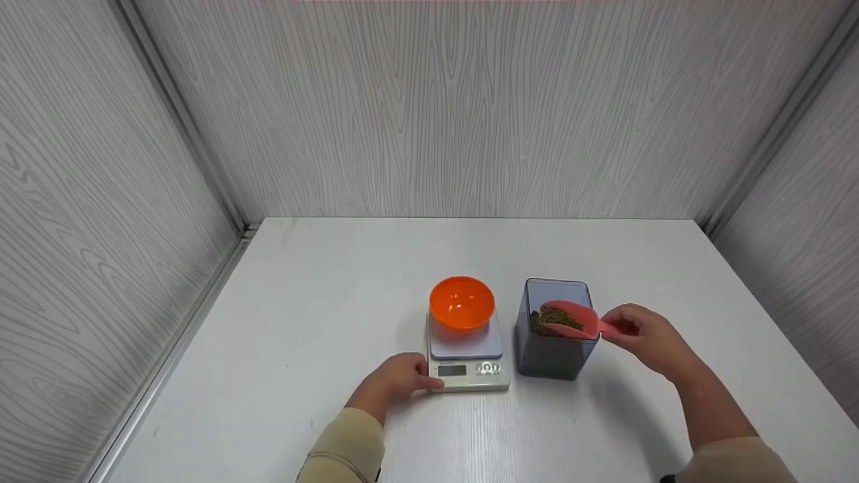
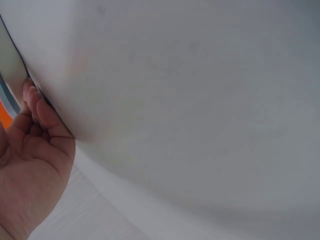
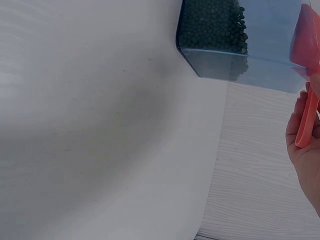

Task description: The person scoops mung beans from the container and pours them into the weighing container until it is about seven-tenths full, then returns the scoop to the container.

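My right hand [image 1: 647,339] grips the handle of a red scoop [image 1: 587,316], heaped with small greenish-brown grains. The scoop's bowl is over the opening of a translucent blue-grey square container [image 1: 551,359]. In the right wrist view, small dark round grains [image 3: 212,27] fill the lower part of the container [image 3: 272,37], and the scoop [image 3: 306,117] lies in my fingers. My left hand [image 1: 402,377] holds the front left corner of a kitchen scale [image 1: 470,384], its thumb at the front edge. An orange bowl [image 1: 462,304] sits on the scale's platform.
The container stands just right of the scale on a white table [image 1: 322,302]. Grey wood-grain panels [image 1: 463,107] rise at the back and both sides. A metal rail [image 1: 168,362] runs along the table's left edge.
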A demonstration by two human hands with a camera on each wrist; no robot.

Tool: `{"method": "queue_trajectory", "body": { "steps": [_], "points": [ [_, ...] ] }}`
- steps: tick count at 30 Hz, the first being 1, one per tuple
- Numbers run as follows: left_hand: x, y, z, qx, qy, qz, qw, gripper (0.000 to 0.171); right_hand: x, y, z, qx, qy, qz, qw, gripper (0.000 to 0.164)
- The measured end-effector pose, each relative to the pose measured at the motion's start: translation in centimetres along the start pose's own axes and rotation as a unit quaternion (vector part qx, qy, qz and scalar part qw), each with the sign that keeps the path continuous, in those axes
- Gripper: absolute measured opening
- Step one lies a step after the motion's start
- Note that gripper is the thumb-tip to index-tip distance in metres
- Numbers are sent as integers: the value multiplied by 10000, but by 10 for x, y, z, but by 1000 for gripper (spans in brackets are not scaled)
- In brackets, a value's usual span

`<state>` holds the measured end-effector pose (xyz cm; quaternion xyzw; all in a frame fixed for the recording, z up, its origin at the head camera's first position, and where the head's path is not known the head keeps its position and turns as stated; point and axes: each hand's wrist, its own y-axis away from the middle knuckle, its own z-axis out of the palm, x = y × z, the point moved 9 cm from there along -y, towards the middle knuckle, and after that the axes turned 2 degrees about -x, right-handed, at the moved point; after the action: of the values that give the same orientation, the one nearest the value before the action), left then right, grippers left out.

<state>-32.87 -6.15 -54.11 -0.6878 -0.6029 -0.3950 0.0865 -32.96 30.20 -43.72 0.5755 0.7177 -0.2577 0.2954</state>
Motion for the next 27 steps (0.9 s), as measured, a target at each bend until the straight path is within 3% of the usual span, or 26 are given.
{"method": "queue_trajectory", "body": {
  "steps": [7, 14, 20, 27],
  "points": [
    [-1, 0, 0, -12, 35, -11, 10000, 32, 2, 2, 3, -8, -408, 72, 9991, 27],
    [0, -1, 1, -1, 31, 15, 10000, 33, -9, -1, -4, 32, -348, -156, 9993, 22],
    [0, 0, 1, -27, 30, -6, 10000, 33, -29, -8, -9, 38, -108, -309, 9995, 20],
    [-1, 1, 0, -34, 112, -21, 9999, 32, -63, -25, -2, 44, 80, -465, 9989, 17]
  ]
}}
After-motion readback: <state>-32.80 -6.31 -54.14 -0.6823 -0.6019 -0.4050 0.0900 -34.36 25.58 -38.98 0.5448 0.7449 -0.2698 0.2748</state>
